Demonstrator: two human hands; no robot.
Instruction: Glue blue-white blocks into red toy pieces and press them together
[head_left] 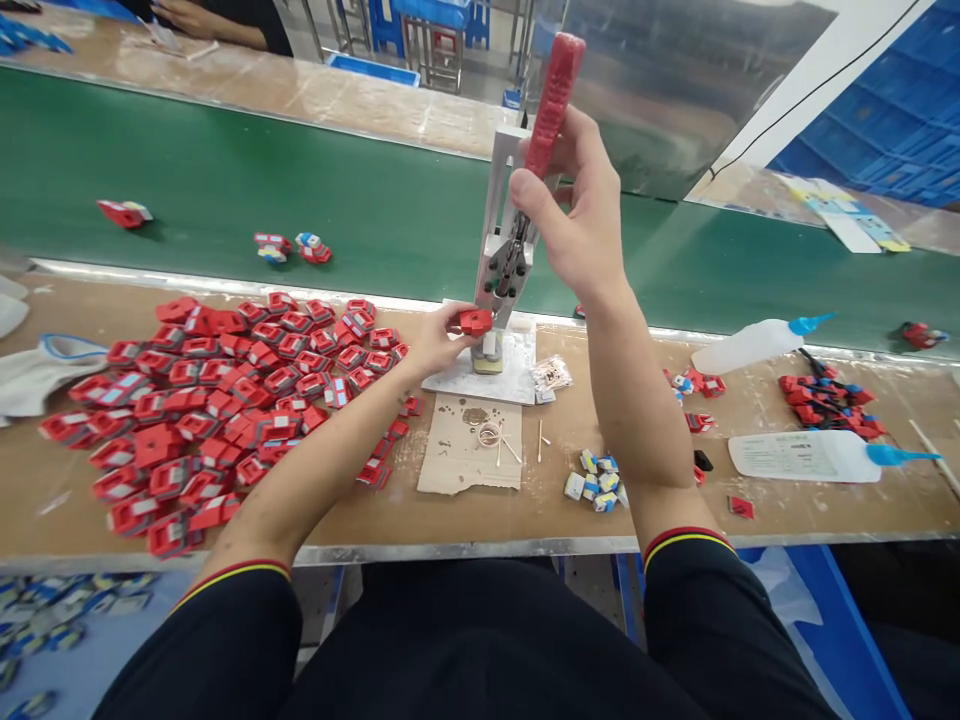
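My right hand (574, 215) is wrapped round the red handle (553, 105) of a small metal lever press (504, 262), with the handle raised. My left hand (439, 340) pinches a red plastic part (475, 321) and holds it at the foot of the press, just above the small stand (487, 356) under it. The press stands on a white pad (517, 375) at the far edge of the wooden bench.
A big heap of red parts (217, 400) lies left of the press. Small blue-and-white pieces (596, 478), a cardboard scrap (469, 450) and two glue bottles (757, 342) (817, 455) lie to the right. Behind runs a green conveyor (225, 180) carrying a few assembled parts. Another person's hand (184, 15) shows far left.
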